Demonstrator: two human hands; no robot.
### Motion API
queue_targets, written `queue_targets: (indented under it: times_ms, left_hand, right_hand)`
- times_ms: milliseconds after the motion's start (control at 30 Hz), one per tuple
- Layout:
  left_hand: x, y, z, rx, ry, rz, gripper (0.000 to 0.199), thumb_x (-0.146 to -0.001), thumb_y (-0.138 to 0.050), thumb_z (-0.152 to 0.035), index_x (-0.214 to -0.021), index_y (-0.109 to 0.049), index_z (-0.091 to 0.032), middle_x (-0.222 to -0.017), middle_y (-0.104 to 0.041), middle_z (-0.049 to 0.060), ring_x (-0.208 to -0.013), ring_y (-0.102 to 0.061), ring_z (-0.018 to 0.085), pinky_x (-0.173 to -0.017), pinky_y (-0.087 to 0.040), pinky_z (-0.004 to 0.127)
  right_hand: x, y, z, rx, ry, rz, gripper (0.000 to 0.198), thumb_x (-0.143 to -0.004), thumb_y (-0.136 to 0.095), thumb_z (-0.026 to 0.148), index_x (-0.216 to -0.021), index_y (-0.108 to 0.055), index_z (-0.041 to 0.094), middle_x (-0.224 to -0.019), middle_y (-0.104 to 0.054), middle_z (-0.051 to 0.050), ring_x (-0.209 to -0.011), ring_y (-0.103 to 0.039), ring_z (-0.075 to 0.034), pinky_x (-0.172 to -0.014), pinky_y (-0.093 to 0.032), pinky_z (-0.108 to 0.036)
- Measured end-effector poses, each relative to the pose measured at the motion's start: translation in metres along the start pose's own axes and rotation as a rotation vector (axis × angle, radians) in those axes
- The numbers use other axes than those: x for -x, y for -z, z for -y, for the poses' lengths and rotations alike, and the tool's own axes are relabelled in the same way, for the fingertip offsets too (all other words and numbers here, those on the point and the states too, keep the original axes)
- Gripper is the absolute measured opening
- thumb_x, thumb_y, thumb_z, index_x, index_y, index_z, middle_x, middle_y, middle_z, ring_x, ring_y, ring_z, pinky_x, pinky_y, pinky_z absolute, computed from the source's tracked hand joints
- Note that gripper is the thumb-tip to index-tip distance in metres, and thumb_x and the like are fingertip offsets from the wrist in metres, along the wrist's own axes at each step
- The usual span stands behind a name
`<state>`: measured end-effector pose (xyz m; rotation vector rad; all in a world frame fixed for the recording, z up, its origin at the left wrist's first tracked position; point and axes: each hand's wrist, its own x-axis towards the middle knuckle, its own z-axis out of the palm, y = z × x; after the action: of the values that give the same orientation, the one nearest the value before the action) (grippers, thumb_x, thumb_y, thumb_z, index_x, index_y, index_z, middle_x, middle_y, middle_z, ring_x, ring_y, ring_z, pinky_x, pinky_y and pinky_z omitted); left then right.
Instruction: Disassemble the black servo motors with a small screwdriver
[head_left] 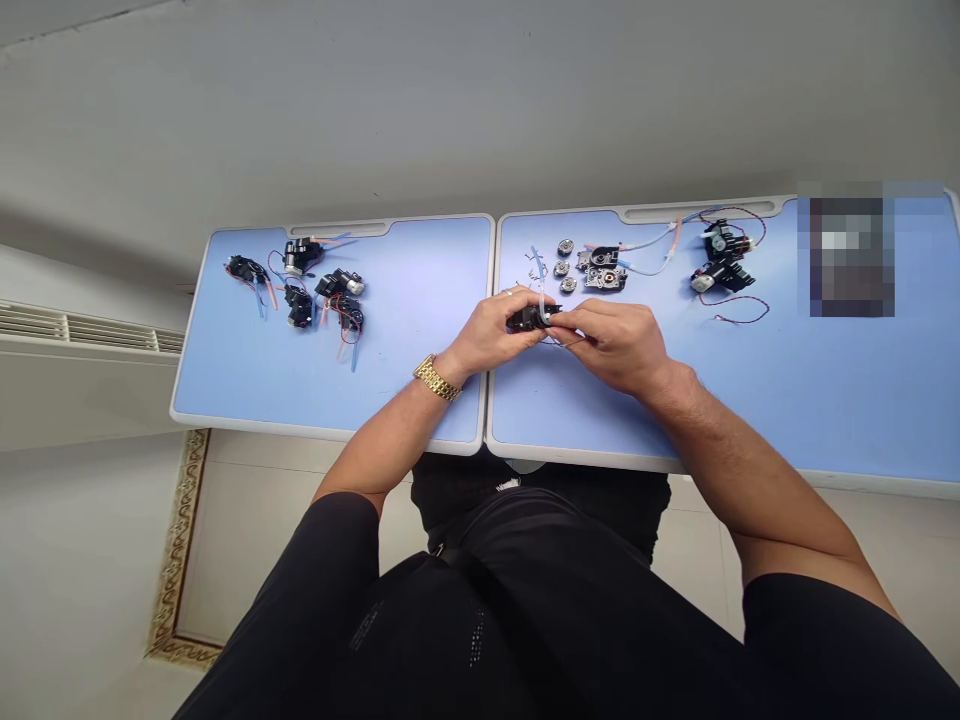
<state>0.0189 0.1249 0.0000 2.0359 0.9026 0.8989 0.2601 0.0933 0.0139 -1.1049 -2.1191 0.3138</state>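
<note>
My left hand (496, 328) is closed around a small black motor unit (525, 318) above the right-hand table, near the seam. A pale, bluish tube (541, 270) rises from the unit. At the unit's right end the fingers of my right hand (611, 338) are pinched together on it; any small part between those fingertips is hidden. Just beyond my hands lie several small loose screws (534, 268), three round metal parts (562, 268) in a column, and an opened black housing (604, 275) with gears showing and tubes attached.
Several black motor units (300, 255) with blue and orange tubes lie on the left table (420, 330). Two more units (721, 272) with red wires rest at the right. A pixelated dark object (852, 255) is farther right. A grey wall (480, 110) stands behind.
</note>
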Motion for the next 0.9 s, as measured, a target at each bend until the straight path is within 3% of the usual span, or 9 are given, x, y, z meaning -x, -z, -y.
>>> queue_targets:
  times_ms: [300,433,633,767,900]
  left_hand:
    - [0.001,-0.003,-0.002,0.025,-0.047,0.088,0.030,-0.099,-0.082,-0.036,-0.127,-0.076,-0.025,-0.122,-0.082,0.008,-0.111,-0.077,0.023,-0.100,-0.062,0.042]
    - [0.001,-0.001,-0.006,0.045,-0.065,0.118,0.028,-0.099,-0.082,-0.035,-0.125,-0.077,-0.027,-0.121,-0.082,0.007,-0.110,-0.076,0.022,-0.099,-0.062,0.042]
    - [0.001,0.001,-0.006,0.061,-0.057,0.123,0.026,-0.097,-0.081,-0.031,-0.122,-0.076,-0.026,-0.117,-0.082,0.007,-0.106,-0.076,0.022,-0.097,-0.062,0.041]
    - [0.001,0.002,-0.008,0.095,-0.065,0.121,0.026,-0.097,-0.082,-0.031,-0.122,-0.076,-0.026,-0.117,-0.081,0.007,-0.106,-0.076,0.022,-0.097,-0.062,0.041]
    - [0.000,0.002,-0.007,0.125,-0.063,0.103,0.026,-0.096,-0.083,-0.032,-0.121,-0.077,-0.026,-0.117,-0.081,0.007,-0.106,-0.075,0.021,-0.097,-0.061,0.041]
  right_hand:
    - [-0.008,0.016,0.003,-0.269,-0.106,0.184,0.013,-0.097,-0.075,0.031,-0.086,-0.076,0.024,-0.069,-0.069,0.002,-0.062,-0.057,-0.014,-0.064,-0.042,-0.031]
    - [-0.013,0.023,0.003,-0.410,-0.232,0.278,0.022,-0.096,-0.078,0.040,-0.082,-0.071,0.024,-0.062,-0.058,0.006,-0.058,-0.047,-0.012,-0.060,-0.036,-0.030]
    - [-0.017,0.024,0.003,-0.714,-0.397,0.326,0.044,-0.093,-0.085,0.061,-0.083,-0.068,0.022,-0.066,-0.060,0.004,-0.059,-0.046,-0.011,-0.057,-0.035,-0.029]
    - [-0.020,0.022,0.000,-0.950,-0.526,0.378,0.058,-0.083,-0.092,0.075,-0.084,-0.066,0.023,-0.063,-0.056,0.006,-0.052,-0.042,-0.009,-0.050,-0.031,-0.028]
    - [-0.020,0.019,0.004,-0.961,-0.579,0.336,0.060,-0.076,-0.097,0.075,-0.081,-0.067,0.023,-0.060,-0.057,0.005,-0.050,-0.043,-0.010,-0.048,-0.030,-0.028]
